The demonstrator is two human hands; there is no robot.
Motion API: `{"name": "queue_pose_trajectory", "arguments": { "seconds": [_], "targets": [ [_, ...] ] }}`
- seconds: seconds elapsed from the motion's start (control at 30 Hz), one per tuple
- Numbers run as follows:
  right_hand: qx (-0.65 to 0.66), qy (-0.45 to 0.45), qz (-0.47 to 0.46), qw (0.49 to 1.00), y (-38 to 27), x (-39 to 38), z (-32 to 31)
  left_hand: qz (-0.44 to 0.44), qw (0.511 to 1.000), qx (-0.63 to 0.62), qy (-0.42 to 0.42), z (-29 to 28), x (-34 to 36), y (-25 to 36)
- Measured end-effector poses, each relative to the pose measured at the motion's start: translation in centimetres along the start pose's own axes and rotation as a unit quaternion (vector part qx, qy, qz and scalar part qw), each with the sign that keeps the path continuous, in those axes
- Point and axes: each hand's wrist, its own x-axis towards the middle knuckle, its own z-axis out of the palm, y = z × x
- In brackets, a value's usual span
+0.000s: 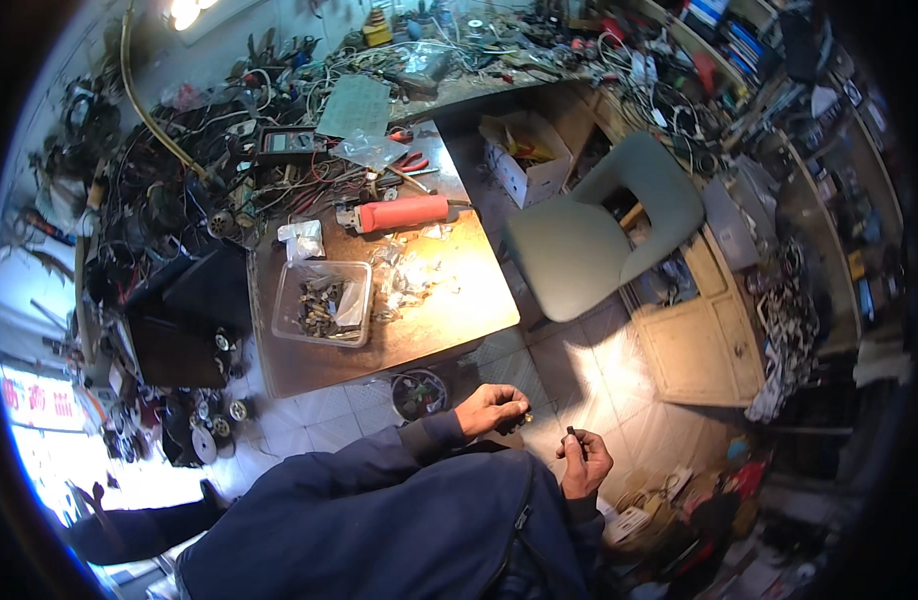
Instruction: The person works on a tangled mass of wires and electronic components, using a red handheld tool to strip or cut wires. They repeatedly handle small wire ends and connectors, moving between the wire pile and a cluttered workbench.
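Observation:
My left hand (492, 409) is closed in a pinch, fingertips on a small brass-coloured part (528, 418) and something dark beneath it. Facing it, my right hand (586, 464) grips a small black piece (571, 432) between thumb and finger; its exact kind is too small to tell. Both hands are in front of my body, off the near edge of the wooden table (439, 335), and a gap separates them. On that table stands a clear plastic tub (324, 266) holding many small metal parts (322, 308). Small clear bags (411, 280) lie beside it under bright light.
A red-bodied power tool (404, 212), red-handled pliers (413, 163) and a multimeter (281, 143) lie farther back among tangled wires. A grey-green chair (569, 262) stands right of the table. Below the table edge is a round bin (420, 395). Clutter lies at the lower right.

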Motion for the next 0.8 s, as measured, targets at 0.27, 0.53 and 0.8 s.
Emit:
{"name": "queue_pose_trajectory", "arguments": {
  "seconds": [0.27,0.53,0.8],
  "targets": [
    [0.005,-0.215,0.041,0.976,-0.7,12.2,1.5,0.078,0.973,-0.161,0.145,0.6,2.6,3.5],
    [-0.067,-0.317,0.036,0.945,-4.1,22.5,8.0,0.141,0.886,-0.376,0.230,-4.5,7.7,6.2],
    [-0.114,-0.411,0.037,0.904,-6.5,28.9,16.3,0.244,0.827,-0.408,0.301,-8.0,8.5,11.0]
  ]
}}
